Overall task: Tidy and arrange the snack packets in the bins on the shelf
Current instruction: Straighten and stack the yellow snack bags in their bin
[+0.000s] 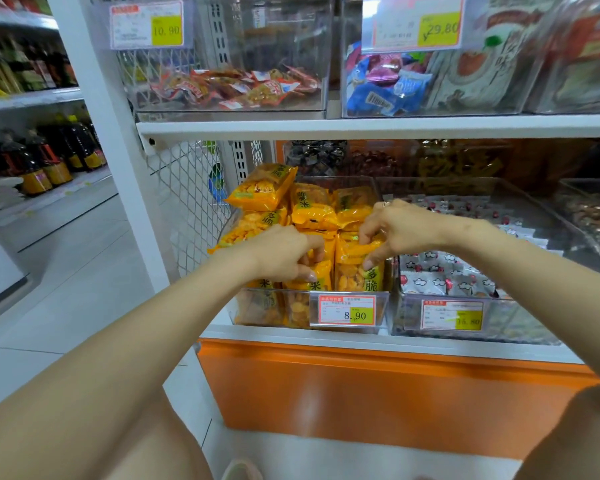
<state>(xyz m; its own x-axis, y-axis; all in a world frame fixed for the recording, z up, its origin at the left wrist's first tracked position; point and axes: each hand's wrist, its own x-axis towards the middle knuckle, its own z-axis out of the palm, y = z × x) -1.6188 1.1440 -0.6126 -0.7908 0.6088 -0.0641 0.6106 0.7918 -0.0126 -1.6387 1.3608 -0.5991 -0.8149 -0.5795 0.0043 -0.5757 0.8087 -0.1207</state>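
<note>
A clear plastic bin (381, 306) on the lower shelf holds several yellow-orange snack packets (312, 206), some upright, some piled at the back left. My left hand (284, 254) grips the top of a front packet (317, 277) with curled fingers. My right hand (395, 230) pinches the top edge of the neighbouring front packet (357, 275). A price tag reading 8.90 (347, 310) hangs on the bin's front.
Right of it stands a bin (406, 317) of grey and red packets. The upper shelf (361, 128) carries clear bins of orange and blue snacks. An orange base panel (378, 393) lies below. Bottles line the shelves at far left.
</note>
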